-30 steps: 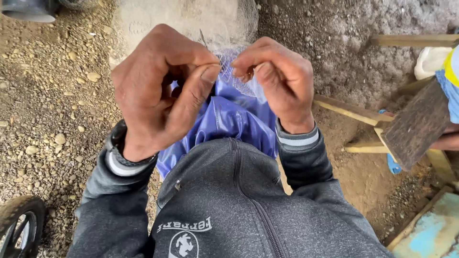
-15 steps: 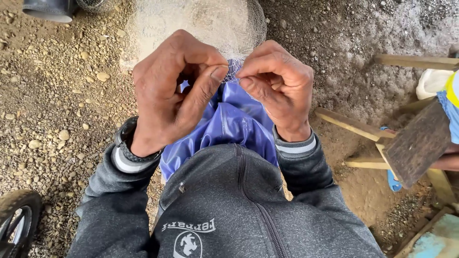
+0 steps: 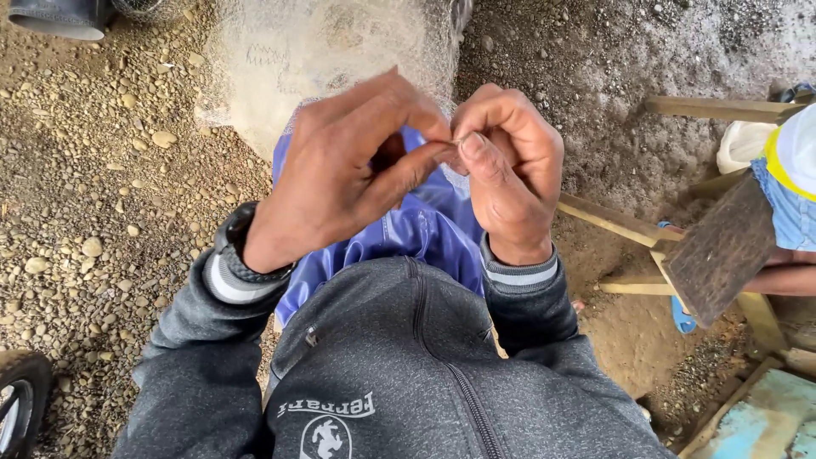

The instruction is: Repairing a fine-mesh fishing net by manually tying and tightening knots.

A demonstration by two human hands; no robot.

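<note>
Fishing net [image 3: 323,59], pale and fine-meshed, spread over gravel ground [image 3: 93,170] ahead of the knees and drawn up to both hands. Left hand [image 3: 340,170] curled, thumb and forefinger pressed together on a bit of the mesh at the middle. Right hand [image 3: 510,166] closed likewise, fingertips [image 3: 472,144] pinching the same strand, touching the left fingers. Exact knot or thread between them too small to make out. Blue shiny cloth [image 3: 425,225] draped across the lap directly beneath the hands. Grey zip jacket [image 3: 408,365] in the foreground, dark watch [image 3: 242,255] on the left wrist. Wooden frame pieces [image 3: 629,225] to the right, beside another person's arm [image 3: 786,276] and dark board [image 3: 722,251]. Tyre [image 3: 17,399] at lower left corner.
</note>
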